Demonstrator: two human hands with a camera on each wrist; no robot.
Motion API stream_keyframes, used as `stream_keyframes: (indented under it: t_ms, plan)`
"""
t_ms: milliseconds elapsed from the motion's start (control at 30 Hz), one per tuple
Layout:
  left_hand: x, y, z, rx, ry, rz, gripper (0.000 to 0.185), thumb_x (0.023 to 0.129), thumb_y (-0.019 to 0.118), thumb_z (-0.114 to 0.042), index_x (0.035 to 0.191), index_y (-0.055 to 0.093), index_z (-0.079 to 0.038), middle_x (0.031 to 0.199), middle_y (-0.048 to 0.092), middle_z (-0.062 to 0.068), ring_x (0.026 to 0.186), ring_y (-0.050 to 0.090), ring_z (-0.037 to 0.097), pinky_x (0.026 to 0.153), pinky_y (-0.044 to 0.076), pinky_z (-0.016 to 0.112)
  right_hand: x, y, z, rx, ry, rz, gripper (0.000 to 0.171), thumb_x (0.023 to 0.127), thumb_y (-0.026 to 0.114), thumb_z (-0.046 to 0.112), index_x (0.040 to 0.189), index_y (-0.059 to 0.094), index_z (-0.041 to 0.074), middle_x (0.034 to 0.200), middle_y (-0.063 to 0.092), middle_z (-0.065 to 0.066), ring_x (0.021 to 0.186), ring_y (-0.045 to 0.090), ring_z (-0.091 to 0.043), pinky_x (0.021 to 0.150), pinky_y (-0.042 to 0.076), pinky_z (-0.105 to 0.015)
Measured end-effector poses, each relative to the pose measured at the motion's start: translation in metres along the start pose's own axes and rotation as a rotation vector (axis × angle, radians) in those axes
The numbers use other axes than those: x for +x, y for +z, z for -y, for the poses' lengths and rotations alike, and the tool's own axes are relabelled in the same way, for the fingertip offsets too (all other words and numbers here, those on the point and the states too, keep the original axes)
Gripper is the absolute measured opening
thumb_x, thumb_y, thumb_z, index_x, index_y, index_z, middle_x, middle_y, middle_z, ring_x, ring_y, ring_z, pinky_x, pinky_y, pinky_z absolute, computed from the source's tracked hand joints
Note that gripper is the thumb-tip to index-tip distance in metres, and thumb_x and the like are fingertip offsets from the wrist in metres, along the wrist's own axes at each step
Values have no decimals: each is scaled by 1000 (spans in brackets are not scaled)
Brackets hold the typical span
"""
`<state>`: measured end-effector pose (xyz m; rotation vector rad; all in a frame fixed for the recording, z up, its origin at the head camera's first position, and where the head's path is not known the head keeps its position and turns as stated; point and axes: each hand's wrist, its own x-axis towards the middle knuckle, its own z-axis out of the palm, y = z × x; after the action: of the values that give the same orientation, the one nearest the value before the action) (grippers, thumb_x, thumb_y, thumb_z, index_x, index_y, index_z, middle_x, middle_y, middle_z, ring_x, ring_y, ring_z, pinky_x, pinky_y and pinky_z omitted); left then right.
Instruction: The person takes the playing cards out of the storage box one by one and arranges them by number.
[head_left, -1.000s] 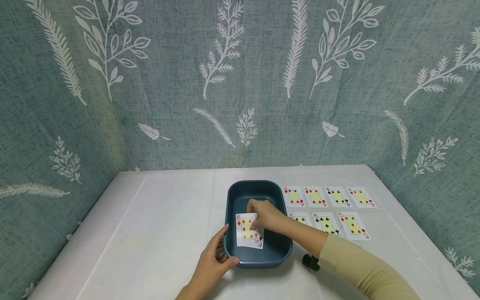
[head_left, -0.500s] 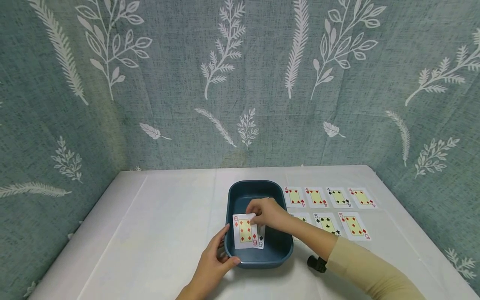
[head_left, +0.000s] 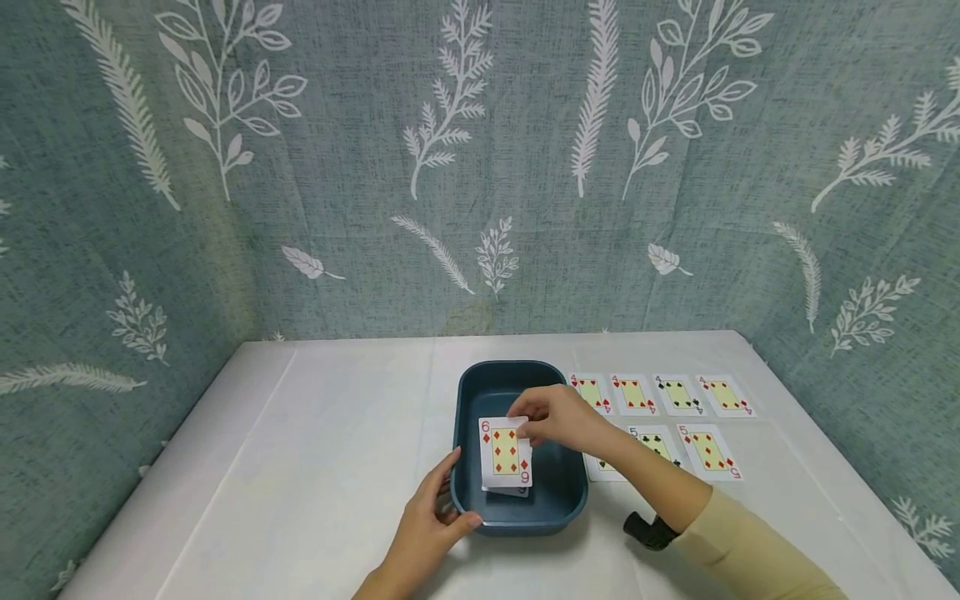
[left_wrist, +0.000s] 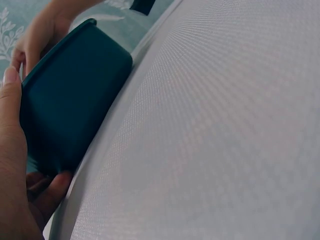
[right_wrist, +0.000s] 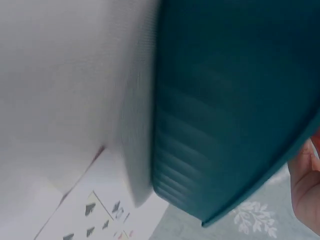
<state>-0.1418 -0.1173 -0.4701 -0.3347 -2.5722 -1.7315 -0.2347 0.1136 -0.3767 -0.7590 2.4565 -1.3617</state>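
Observation:
A dark blue plastic tub (head_left: 558,496) stands on the white table. My left hand (head_left: 427,517) grips its near left corner, thumb on the front rim and fingers along the left side; the left wrist view shows the thumb and fingers around the tub (left_wrist: 75,95). Over the tub, my right hand (head_left: 562,421) pinches the six of diamonds playing card (head_left: 495,458) by its upper right edge, face up. Beneath it another card (head_left: 512,492) peeks out, mostly covered. In the right wrist view the tub's wall (right_wrist: 225,100) fills much of the frame, with my right hand (right_wrist: 306,187) beyond its rim.
Right of the tub lies a row of several fours, ending with the four of diamonds (head_left: 725,396). Below it is a row of fives, including the five of diamonds (head_left: 708,452); my right forearm partly covers this row. A patterned green cloth (head_left: 360,275) hangs behind the table.
My right hand has drawn the six of diamonds off the card below, first slightly left, then up and to the right. My left hand stays on the tub.

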Motion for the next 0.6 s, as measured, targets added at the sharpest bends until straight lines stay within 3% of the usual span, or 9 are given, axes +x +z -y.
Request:
stream_keyframes:
  t_ms: [300,600]
  plan:
    - [-1,2,-1,-10,5,-14,79,79,76,-26,146,35,-19,134,47,15,110,56,29,82,54,28,-22,-14,5,16,21,-22,19,84,69,6,103,68,3,92,69,-10,71,67,-18,67,58,-43]
    - [0,2,-1,-1,7,-30,80,78,77,-26,145,35,-17,136,46,14,110,56,29,83,54,29,-42,-32,11,-3,22,-28,19,83,70,7,102,68,2,92,69,-11,74,68,-16,63,58,-28]
